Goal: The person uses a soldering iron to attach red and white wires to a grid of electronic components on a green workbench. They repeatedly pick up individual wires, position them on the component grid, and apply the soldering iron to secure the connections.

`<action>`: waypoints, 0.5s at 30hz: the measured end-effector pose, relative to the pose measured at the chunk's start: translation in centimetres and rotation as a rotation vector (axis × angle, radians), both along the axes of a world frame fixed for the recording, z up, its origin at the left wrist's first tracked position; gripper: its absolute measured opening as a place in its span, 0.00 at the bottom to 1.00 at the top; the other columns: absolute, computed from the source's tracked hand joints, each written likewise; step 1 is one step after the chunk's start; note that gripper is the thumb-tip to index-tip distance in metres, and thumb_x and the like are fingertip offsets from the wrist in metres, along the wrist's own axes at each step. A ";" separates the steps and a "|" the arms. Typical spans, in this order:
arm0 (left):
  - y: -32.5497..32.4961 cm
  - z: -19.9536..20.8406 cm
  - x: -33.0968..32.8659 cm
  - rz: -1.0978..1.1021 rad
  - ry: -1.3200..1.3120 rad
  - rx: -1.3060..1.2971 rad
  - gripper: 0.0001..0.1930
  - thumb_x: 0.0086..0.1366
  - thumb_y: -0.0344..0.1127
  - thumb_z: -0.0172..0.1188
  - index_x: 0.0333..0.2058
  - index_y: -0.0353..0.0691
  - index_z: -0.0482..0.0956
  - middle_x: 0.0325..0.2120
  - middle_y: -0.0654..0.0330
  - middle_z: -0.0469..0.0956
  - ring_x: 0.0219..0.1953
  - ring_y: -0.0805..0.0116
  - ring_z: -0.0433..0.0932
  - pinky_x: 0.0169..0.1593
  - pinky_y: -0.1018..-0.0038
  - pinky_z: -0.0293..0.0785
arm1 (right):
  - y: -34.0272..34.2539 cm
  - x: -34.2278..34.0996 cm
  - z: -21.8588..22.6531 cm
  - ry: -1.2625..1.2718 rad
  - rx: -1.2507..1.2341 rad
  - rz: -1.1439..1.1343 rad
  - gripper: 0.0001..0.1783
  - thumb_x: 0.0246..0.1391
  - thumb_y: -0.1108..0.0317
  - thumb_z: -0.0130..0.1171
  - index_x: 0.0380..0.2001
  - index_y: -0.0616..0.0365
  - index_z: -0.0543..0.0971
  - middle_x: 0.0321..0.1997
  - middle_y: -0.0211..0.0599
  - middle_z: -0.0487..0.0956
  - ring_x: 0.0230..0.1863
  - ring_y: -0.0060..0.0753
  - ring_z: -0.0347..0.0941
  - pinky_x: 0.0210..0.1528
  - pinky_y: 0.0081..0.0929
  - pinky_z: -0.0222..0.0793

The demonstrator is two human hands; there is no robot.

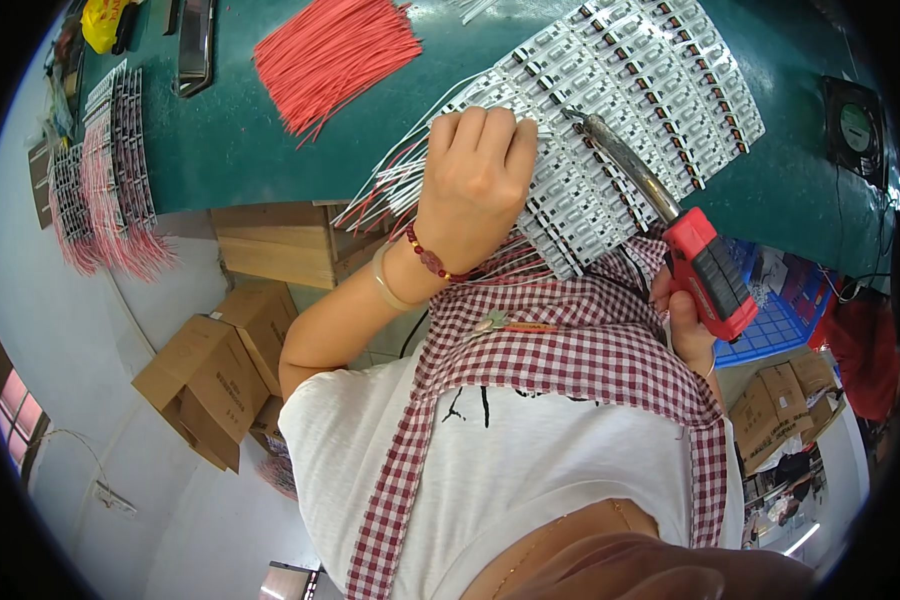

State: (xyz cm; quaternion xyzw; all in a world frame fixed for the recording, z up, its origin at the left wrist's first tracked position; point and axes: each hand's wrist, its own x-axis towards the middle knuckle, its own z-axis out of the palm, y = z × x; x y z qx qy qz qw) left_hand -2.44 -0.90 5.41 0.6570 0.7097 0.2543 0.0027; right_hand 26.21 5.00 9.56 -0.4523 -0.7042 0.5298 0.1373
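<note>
Across the green worktop (230, 130) a sheet of white component strips (620, 110) overhangs the near edge, bare surface left of it. Left hand (475, 170) lies clenched on the strips; right hand (685, 320) grips a red-handled soldering iron (670, 220), tip touching them.

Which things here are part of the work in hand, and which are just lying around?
In use: left hand pressing on the rows of small white parts; right hand holding the red-handled soldering iron; white and red wires.

Lying about: pile of red wires, cardboard boxes, small fan, blue crate.
</note>
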 end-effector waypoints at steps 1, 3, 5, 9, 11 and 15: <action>0.0 0.0 0.0 -0.001 0.006 0.018 0.15 0.48 0.25 0.58 0.38 0.34 0.80 0.26 0.61 0.69 0.31 0.65 0.69 0.37 0.70 0.62 | 0.1 -0.1 0.2 0.005 -0.027 0.009 0.33 0.53 0.42 0.59 0.43 0.65 0.75 0.23 0.32 0.73 0.20 0.19 0.64 0.21 0.19 0.58; -0.1 0.0 0.0 -0.004 0.019 0.053 0.15 0.49 0.25 0.58 0.38 0.34 0.80 0.26 0.61 0.69 0.31 0.65 0.69 0.37 0.70 0.62 | 0.0 0.0 0.3 0.013 -0.053 -0.004 0.33 0.53 0.42 0.59 0.44 0.65 0.74 0.22 0.32 0.73 0.20 0.19 0.64 0.21 0.19 0.57; -0.4 0.2 0.2 -0.022 -0.012 0.059 0.15 0.49 0.25 0.58 0.39 0.34 0.80 0.27 0.61 0.69 0.30 0.65 0.69 0.36 0.70 0.62 | -0.3 0.2 0.0 0.018 -0.049 -0.029 0.33 0.53 0.42 0.59 0.43 0.65 0.74 0.22 0.32 0.72 0.20 0.19 0.64 0.21 0.19 0.57; -0.6 -0.3 0.8 -0.036 -0.071 0.038 0.16 0.49 0.25 0.57 0.40 0.34 0.80 0.27 0.61 0.69 0.30 0.65 0.69 0.36 0.69 0.62 | -0.3 0.7 -0.4 -0.013 -0.018 0.010 0.29 0.54 0.43 0.59 0.35 0.63 0.76 0.22 0.31 0.72 0.20 0.20 0.63 0.22 0.20 0.57; -0.6 -0.1 0.9 -0.037 -0.061 0.021 0.16 0.49 0.24 0.58 0.40 0.34 0.80 0.27 0.61 0.69 0.30 0.65 0.68 0.36 0.69 0.62 | -0.4 1.1 -0.7 -0.062 0.003 0.034 0.27 0.54 0.43 0.59 0.31 0.62 0.75 0.22 0.30 0.72 0.21 0.20 0.63 0.23 0.20 0.57; -0.6 -0.3 1.1 -0.031 -0.051 0.009 0.16 0.50 0.24 0.58 0.40 0.34 0.79 0.26 0.61 0.68 0.29 0.65 0.68 0.35 0.69 0.62 | -0.1 0.8 -0.8 -0.112 0.058 0.088 0.19 0.51 0.53 0.61 0.31 0.62 0.77 0.25 0.34 0.74 0.25 0.27 0.68 0.27 0.24 0.62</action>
